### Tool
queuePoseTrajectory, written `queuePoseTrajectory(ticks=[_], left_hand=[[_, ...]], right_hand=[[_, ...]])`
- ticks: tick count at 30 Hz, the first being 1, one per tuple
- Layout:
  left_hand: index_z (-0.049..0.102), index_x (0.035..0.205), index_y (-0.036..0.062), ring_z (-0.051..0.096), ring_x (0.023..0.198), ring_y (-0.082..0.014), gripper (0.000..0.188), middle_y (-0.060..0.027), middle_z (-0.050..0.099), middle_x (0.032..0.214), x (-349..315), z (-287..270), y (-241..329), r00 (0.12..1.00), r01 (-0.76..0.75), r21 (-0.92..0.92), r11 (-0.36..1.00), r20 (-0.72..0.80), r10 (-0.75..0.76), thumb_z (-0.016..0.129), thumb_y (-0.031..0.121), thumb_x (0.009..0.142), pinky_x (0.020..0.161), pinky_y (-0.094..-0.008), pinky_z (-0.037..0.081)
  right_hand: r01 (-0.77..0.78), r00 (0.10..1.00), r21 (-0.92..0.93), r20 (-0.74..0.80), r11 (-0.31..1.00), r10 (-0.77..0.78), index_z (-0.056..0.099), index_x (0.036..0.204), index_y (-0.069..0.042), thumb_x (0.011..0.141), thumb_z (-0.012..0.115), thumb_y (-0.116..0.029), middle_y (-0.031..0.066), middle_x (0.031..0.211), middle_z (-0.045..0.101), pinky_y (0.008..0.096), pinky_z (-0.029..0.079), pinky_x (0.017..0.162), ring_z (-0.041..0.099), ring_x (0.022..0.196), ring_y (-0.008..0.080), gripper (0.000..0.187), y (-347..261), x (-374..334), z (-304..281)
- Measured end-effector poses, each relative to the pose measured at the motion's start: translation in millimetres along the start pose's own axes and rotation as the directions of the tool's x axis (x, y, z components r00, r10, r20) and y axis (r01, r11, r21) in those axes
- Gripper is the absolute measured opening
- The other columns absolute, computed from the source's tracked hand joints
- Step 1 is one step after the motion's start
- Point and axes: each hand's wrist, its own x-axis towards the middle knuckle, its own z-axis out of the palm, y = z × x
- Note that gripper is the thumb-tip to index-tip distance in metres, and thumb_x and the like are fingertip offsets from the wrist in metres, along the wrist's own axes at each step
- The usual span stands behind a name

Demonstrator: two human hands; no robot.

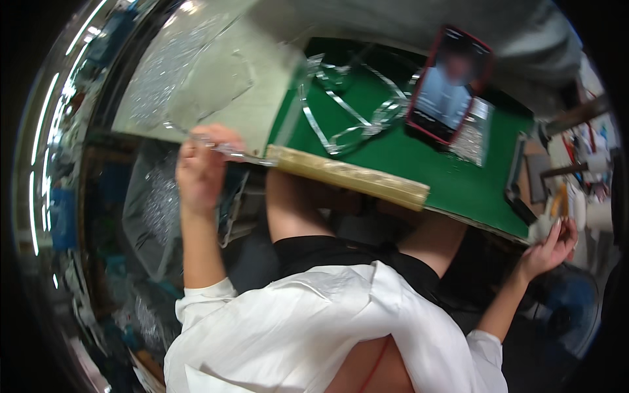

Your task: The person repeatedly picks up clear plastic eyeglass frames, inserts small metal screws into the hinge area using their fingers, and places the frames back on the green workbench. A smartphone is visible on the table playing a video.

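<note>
My left hand point(204, 167) is raised off the near left corner of the green work surface. Its fingers are closed on a thin clear plastic strip point(244, 156), which reaches toward the end of the yellow padded edging point(347, 175). Farther in, bent clear plastic strips point(341, 108) lie in a loose tangle on the green mat point(452, 187). Beyond the mat's near right corner is my right hand point(552, 252), its fingers loosely extended and slightly apart. Nothing shows clearly between them. A white rounded object point(540, 229) is close to its fingertips.
A phone in a red case point(447, 85) stands on the mat, with a clear bag of small pieces point(473, 134) beside it. On the pale surface at left lies a clear plastic sheet point(213, 85). A dark sack point(154, 203) hangs below. Tools and bottles crowd the far right.
</note>
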Motion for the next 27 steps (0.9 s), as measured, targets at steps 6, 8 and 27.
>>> queuePoseTrajectory(ticks=[6,8,27], left_hand=[[0.056,0.111,0.002,0.063,0.094,-0.0222,0.03,-0.0124,0.062,0.104,-60.5,-130.4,19.4,0.865,0.295,0.028,0.955,-0.433,-0.255,0.048,0.028,0.098,0.077,-0.034,0.056],[0.053,0.116,-0.0009,0.065,0.085,-0.0192,0.037,-0.0123,0.064,0.1,-32.0,-116.4,-0.8,0.73,0.416,-0.063,0.907,-0.572,-0.374,0.049,0.031,0.098,0.073,-0.0253,0.055],[0.065,0.083,0.0017,0.059,0.112,-0.0289,0.019,-0.0187,0.065,0.107,209.8,-63.6,-52.4,0.896,0.443,-0.08,0.893,0.01,-0.444,0.056,0.018,0.087,0.101,-0.0398,0.044]], right_hand=[[-0.021,0.993,0.057,0.115,0.998,0.014,0.052,0.111,0.002,0.091,0.051,0.003,0.0079,0.111,0.053,0.0272,0.039,0.091,0.05,0.102,0.0146,0.02,0.4,-8.7,33.9],[0.089,0.975,0.006,0.205,0.996,-0.089,0.053,0.101,0.0,0.089,0.049,0.006,0.0081,0.107,0.051,0.0254,0.039,0.087,0.048,0.097,0.0142,0.013,-18.5,-9.0,57.9],[0.207,0.621,-0.385,0.762,0.899,0.183,0.064,0.103,-0.002,0.08,0.063,-0.008,0.0105,0.084,0.057,0.0337,0.046,0.071,0.058,0.08,0.0269,0.023,-55.7,-41.4,111.5]])
